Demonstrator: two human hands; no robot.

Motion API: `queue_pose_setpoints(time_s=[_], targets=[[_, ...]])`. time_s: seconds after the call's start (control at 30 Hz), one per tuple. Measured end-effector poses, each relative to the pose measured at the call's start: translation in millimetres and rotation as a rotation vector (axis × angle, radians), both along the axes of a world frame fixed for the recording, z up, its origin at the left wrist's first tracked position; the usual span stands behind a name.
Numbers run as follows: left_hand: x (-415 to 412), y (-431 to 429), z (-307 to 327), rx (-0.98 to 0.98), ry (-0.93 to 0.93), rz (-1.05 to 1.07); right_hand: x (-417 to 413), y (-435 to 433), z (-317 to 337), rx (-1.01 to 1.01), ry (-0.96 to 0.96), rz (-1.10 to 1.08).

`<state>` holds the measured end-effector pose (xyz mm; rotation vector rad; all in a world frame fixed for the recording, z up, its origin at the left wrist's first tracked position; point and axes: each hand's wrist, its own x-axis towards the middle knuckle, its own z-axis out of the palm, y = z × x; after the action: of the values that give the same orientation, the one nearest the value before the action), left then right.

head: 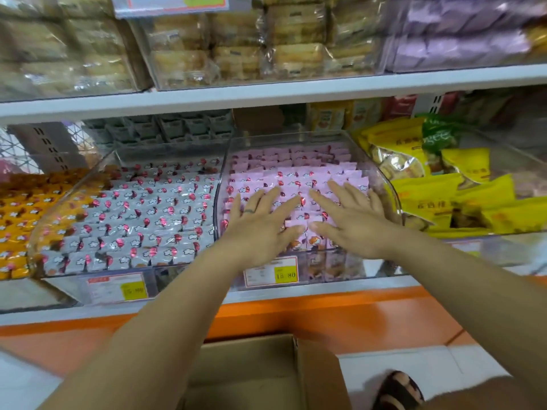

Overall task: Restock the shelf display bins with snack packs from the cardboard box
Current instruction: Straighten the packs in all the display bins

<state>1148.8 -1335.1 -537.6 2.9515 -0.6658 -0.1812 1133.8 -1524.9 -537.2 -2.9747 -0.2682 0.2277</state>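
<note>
Left hand (260, 223), ringed: fingers spread, flat on pink snack packs (299, 176). Right hand (352, 223): spread likewise, pressing the same packs. Packs fill a clear bin (395, 196) on the shelf (384, 284). Cardboard box (254, 371): open, below the shelf.

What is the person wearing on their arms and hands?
Not much! The left arm and the right arm are bare, with no sleeves, gloves, watch or bracelet showing. The left hand wears one thin dark ring on a finger. The right hand has no ring that can be seen.
</note>
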Motion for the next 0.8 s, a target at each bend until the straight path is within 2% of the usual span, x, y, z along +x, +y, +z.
queue_pose_setpoints(time_s=[0.1,0.17,0.3,0.37,0.53,0.8], targets=[[2,0,9,0.036,0.137,-0.007,-5,-2,11,0.037,0.106,0.035],[-1,1,10,0.005,0.126,-0.009,-12,-1,21,0.054,0.137,0.069],[-20,8,-4,-0.296,-0.206,-0.040,-32,5,16,0.089,-0.169,0.105],[-26,11,-6,-0.382,-0.272,-0.057,-38,7,8,0.159,-0.272,0.096],[-20,4,-4,-0.316,-0.256,0.038,-31,8,4,0.278,-0.280,0.092],[-11,0,-4,-0.262,-0.273,0.058,-26,10,4,0.253,-0.277,0.043]])
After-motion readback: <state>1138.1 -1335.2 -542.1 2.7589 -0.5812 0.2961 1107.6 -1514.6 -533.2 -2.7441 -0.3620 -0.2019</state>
